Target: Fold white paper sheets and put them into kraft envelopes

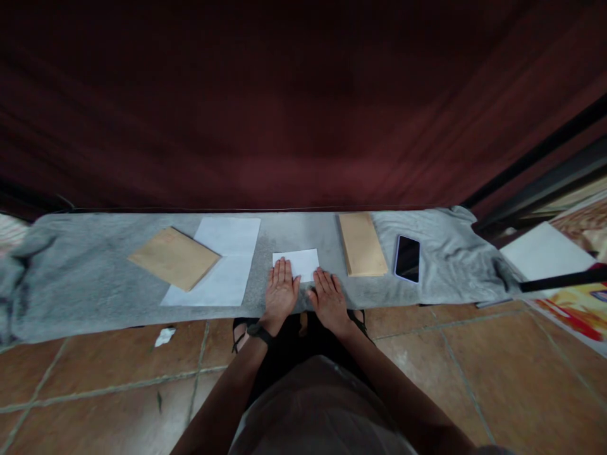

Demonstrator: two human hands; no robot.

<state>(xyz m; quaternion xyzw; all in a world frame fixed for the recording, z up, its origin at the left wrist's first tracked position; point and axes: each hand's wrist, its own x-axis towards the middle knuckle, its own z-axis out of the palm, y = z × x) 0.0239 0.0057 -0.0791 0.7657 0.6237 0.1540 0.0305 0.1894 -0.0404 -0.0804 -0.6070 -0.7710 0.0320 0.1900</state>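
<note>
A small white folded-looking paper (306, 260) lies flat on the grey cloth in front of me. My left hand (281, 292) rests flat on its left side, fingers stretched out. My right hand (329, 302) lies at its lower right corner, fingers extended and the tips touching the paper's edge. Neither hand grips anything. To the left, larger white sheets (232, 272) lie partly under brown envelopes (173, 258). Right of my hands is a stack of brown envelopes (364, 245).
The grey cloth (95, 278) covers a long narrow surface against a dark red panel (284, 126). A phone (407, 259) lies right of the envelope stack. A white board or sheet (545, 251) stands off the right end. Crumpled tissue (165, 336) is on the tiled floor.
</note>
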